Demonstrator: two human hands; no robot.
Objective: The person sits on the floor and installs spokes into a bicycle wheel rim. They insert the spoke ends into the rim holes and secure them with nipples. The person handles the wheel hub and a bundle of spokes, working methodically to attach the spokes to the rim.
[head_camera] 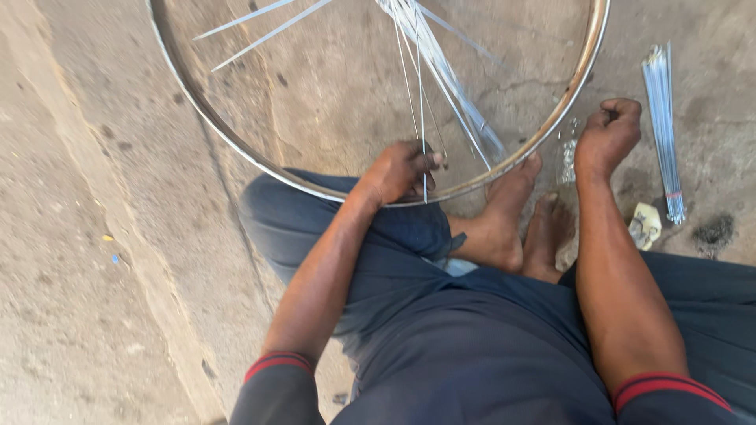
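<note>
Person seated on concrete floor [94, 260], bare feet [516, 224] bracing wheel rim [236, 145] so it stays put. Left hand [402, 171] at rim's near edge, fingers pinching a thin spoke [423, 118]. Right hand [608, 134] down beside rim, fingers curled shut; contents can't tell. Spare spoke bundle [664, 126] lies w/in reach to the right.

Left hand [400, 171] fingers pinched; right hand [606, 134] curled, arm extended.
</note>
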